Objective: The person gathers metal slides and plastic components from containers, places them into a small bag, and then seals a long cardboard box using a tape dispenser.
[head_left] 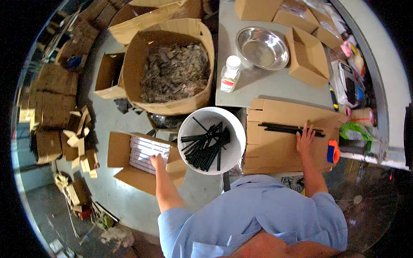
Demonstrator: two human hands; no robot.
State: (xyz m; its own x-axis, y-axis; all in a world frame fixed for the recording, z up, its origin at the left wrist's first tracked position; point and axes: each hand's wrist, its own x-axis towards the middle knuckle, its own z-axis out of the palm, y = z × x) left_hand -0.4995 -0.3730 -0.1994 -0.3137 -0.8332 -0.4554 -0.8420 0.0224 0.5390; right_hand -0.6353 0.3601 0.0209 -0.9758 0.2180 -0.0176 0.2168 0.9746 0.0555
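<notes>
My left hand (158, 162) is over an open cardboard box (119, 150) on the left. Its fingers look curled at the white slotted strips (144, 148) lying side by side inside, and I cannot make out whether they grip one. On the right, my right hand (305, 139) lies with fingers spread over the right end of a few thin black rods (277, 127). Those rods rest on a flat cardboard sheet (275, 152). Between my hands a white bucket (239, 148) holds a loose heap of black rods (206, 150).
A big carton (137, 86) of dark scraps stands beyond the bucket. On the grey table (254, 92) are a white bottle (230, 74), a steel bowl (262, 48) and an open carton (307, 56). A blue-and-orange tape roll (333, 151) lies by the sheet's right edge. Stacked cartons (56, 99) line the left.
</notes>
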